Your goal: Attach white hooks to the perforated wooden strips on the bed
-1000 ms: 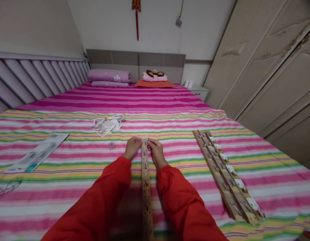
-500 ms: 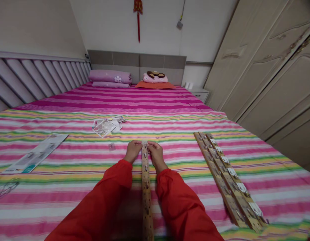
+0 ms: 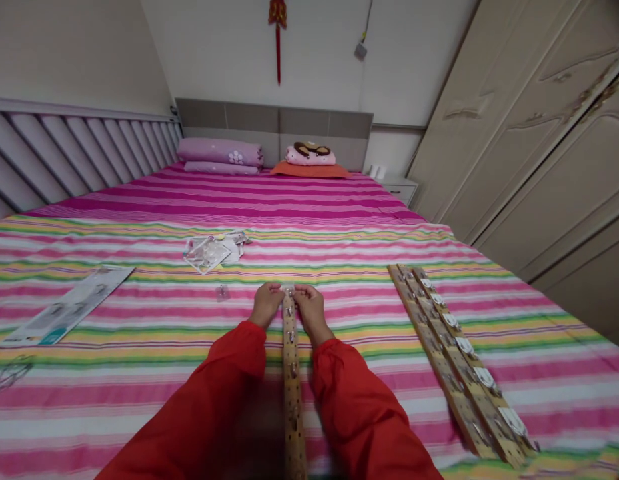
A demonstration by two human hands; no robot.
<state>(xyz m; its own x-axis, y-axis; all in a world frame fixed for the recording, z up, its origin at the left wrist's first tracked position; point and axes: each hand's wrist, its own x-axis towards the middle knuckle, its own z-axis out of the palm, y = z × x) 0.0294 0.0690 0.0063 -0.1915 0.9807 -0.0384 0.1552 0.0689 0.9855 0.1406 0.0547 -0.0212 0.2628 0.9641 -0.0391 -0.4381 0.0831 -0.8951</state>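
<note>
L hand (image 3: 267,305) & R hand (image 3: 310,310), fingers pinched, hold a hook (image 3: 289,291) atop a strip (image 3: 291,387), lower ctr; several hooks (image 3: 291,337) on, 1 loose hook (image 3: 222,292) ctr-left; 3 strips (image 3: 448,347), lower R, look filled.

Some purple bedding (image 3: 219,152) lies before the grey headboard (image 3: 329,127). A red ornament (image 3: 278,47) hangs on the white wall (image 3: 319,67) above it. At the right side, there stands a pale wardrobe (image 3: 519,153).
</note>
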